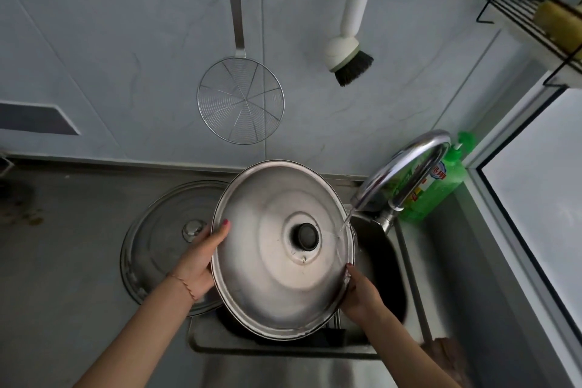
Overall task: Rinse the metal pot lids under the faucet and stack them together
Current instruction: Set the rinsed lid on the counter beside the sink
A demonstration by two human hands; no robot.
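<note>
I hold a large metal pot lid (271, 274) with a black knob, tilted over the sink (387, 264). My left hand (201, 258) grips its left rim, thumb on top. My right hand (362, 293) grips the lower right rim from behind. Water runs from the curved chrome faucet (406, 173) onto the lid's right edge. A second, flatter metal lid (157, 245) with a silver knob lies on the counter to the left, partly hidden behind the held lid and my left hand.
A green dish soap bottle (441, 186) stands behind the faucet. On the wall hang a wire skimmer (241, 100) and a white dish brush (349, 41). A black wire rack with a sponge (557, 22) is at the upper right. Grey counter (63, 245) extends left.
</note>
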